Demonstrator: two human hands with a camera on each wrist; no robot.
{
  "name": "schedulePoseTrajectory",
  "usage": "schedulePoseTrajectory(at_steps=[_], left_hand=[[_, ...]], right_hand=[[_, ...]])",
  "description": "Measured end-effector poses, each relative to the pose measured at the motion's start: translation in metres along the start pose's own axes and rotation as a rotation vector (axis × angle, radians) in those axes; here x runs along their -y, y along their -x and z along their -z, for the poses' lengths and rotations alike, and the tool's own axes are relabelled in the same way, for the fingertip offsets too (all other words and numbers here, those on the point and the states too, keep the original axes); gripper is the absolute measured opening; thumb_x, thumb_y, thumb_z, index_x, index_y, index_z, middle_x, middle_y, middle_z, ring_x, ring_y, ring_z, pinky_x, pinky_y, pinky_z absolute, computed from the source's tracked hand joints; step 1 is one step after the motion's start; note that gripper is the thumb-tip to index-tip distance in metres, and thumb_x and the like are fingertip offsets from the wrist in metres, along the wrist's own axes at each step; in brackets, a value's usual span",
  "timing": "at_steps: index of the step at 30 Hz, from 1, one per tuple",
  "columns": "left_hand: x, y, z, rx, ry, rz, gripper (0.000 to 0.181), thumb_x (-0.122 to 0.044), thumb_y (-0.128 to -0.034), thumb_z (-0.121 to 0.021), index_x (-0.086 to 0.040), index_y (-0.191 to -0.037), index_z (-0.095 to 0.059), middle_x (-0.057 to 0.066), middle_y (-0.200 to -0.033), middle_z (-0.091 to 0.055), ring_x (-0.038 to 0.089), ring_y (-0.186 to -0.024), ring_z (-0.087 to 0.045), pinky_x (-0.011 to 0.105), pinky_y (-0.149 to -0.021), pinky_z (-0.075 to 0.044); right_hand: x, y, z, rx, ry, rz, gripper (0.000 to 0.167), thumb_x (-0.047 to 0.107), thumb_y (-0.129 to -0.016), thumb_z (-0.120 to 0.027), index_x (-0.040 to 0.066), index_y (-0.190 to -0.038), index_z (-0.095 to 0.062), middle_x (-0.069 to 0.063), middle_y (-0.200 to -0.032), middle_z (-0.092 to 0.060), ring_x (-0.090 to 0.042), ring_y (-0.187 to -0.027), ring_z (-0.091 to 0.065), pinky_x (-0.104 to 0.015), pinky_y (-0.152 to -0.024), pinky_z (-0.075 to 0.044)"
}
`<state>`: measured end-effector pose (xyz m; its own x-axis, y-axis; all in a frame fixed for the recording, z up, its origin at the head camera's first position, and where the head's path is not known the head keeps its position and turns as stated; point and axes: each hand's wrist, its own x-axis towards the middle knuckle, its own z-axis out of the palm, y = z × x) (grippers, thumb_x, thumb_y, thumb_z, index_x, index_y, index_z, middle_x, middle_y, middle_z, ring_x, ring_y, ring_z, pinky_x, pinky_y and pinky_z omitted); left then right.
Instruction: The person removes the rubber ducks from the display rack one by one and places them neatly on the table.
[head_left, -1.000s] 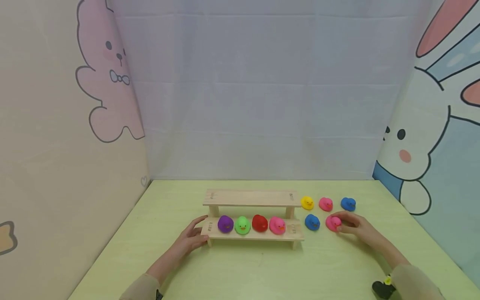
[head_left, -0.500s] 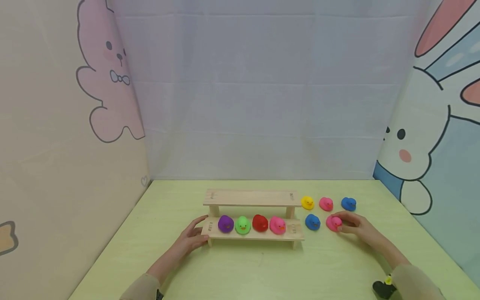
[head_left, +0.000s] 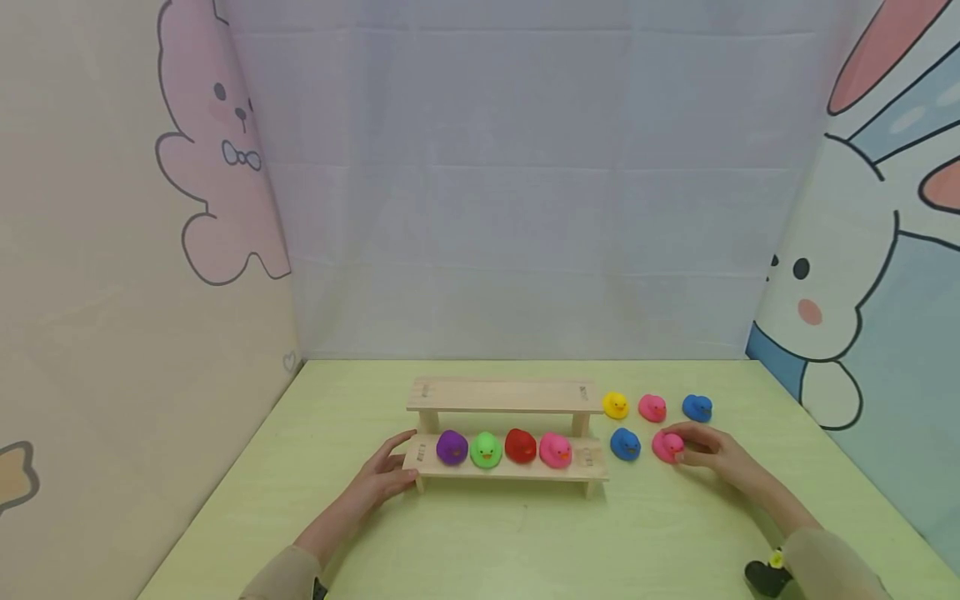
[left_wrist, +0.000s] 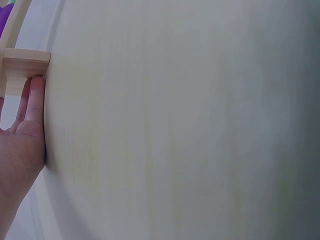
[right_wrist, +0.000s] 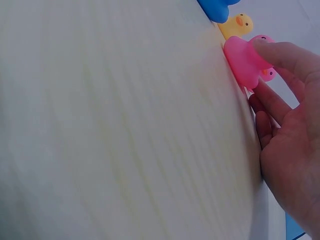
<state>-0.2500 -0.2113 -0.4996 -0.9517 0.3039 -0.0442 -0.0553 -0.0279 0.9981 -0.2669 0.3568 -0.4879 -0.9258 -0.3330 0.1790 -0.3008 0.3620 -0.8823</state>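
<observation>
A two-tier wooden stand [head_left: 504,395] holds a purple duck [head_left: 452,448], a green duck [head_left: 486,450], a red duck [head_left: 521,447] and a pink duck [head_left: 556,451] on its lower board. My left hand [head_left: 377,475] grips the left end of that board, thumb at the front edge, index finger at the back. In the left wrist view its fingers touch the stand's leg [left_wrist: 27,62]. My right hand [head_left: 708,451] pinches another pink rubber duck [head_left: 666,447], which sits on the table, thumb on its near side. In the right wrist view that duck [right_wrist: 242,60] partly hides others behind it.
Right of the stand are a yellow duck [head_left: 616,406], a pink duck [head_left: 652,408] and two blue ducks [head_left: 625,444], [head_left: 697,408] on the pale table [head_left: 480,542]. A black item [head_left: 767,577] lies by the right sleeve. Cloth walls enclose the table.
</observation>
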Motion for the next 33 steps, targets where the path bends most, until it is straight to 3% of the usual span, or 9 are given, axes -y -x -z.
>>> schedulePoseTrajectory(at_steps=[7, 33], left_hand=[[0.0, 0.0003, -0.0001, -0.01, -0.007, -0.001, 0.071, -0.005, -0.0928, -0.064, -0.009, -0.153, -0.028, 0.027, -0.134, -0.047, 0.03, -0.114, -0.055, 0.04, -0.098, -0.045], [0.0002, -0.0005, -0.0006, -0.008, 0.0, 0.005, 0.072, -0.006, -0.0923, -0.065, -0.01, -0.153, -0.028, 0.027, -0.135, -0.046, 0.03, -0.114, -0.055, 0.039, -0.097, -0.046]], right_hand=[[-0.0003, -0.0012, 0.0012, 0.013, 0.002, -0.029, 0.047, 0.011, -0.096, -0.062, -0.008, -0.136, -0.048, -0.028, -0.133, -0.051, 0.003, -0.106, -0.053, -0.018, -0.087, -0.046], [-0.0017, -0.0002, -0.0006, -0.015, 0.055, -0.007, 0.049, 0.012, -0.095, -0.063, -0.007, -0.137, -0.048, -0.029, -0.138, -0.047, 0.006, -0.108, -0.05, -0.016, -0.088, -0.044]])
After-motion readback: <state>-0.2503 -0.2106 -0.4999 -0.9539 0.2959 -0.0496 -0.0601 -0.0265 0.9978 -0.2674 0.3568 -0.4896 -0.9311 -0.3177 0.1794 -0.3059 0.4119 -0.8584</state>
